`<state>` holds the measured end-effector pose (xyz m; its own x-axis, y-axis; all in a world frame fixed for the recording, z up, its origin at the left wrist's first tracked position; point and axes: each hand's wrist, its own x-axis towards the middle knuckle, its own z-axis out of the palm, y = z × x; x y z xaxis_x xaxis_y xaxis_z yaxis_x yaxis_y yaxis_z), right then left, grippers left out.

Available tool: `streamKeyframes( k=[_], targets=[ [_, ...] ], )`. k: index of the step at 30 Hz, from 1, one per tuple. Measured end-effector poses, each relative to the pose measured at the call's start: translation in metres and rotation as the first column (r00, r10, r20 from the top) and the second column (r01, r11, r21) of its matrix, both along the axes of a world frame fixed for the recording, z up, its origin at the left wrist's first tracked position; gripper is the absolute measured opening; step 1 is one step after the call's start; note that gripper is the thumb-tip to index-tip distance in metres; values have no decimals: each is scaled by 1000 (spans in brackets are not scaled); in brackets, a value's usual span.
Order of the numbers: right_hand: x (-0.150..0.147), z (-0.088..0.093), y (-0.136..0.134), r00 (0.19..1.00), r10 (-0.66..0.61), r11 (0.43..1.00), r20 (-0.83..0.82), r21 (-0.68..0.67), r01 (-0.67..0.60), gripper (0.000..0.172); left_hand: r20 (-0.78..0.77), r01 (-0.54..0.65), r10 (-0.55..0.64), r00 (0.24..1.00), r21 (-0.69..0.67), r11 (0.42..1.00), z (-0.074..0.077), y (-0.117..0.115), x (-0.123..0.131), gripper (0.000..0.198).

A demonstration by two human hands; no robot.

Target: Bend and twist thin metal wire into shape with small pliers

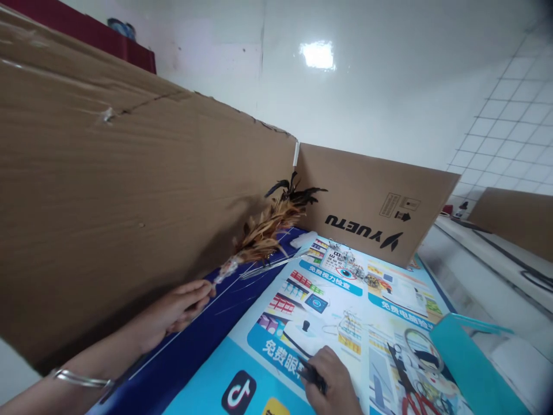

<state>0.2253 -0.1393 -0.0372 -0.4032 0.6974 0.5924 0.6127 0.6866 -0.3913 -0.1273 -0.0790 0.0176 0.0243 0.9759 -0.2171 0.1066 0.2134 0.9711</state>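
Note:
My left hand (190,302) is closed around the thin handle end of a feather duster (270,230). The duster has brown feathers and black ones at its far tip, and it slants up beside the cardboard wall. My right hand (330,383), low in the middle, is closed on a small black tool (311,374) whose kind I cannot make out. Beneath it lies a printed poster sheet (233,357). Thin clear strips (272,265) lie under the duster. Bundles of thin wire (354,268) rest further back on the poster.
A tall cardboard wall (129,184) runs along the left, and a printed cardboard panel (358,196) closes the back. At the right front lie red-handled pliers (415,400), a ring-shaped coil (425,349) and a teal box (479,369). A wire grid (514,115) stands behind at right.

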Motion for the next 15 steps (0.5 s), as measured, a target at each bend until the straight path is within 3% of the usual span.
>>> streamKeyframes(
  k=[5, 10, 15],
  targets=[
    [1, -3, 2, 1000, 20, 999, -10, 32, -19, 11, 184, 106, -101, 978, -17, 994, -12, 25, 19, 40],
    [2, -4, 2, 1000, 22, 1000, -3, -6, -22, 15, 153, 172, -173, 973, 17, 985, -18, 40, 30, 38],
    [2, -3, 2, 999, 39, 999, 12, -20, -39, 16, 75, 109, -114, 991, 72, 991, -17, 55, 25, 38]
  ],
)
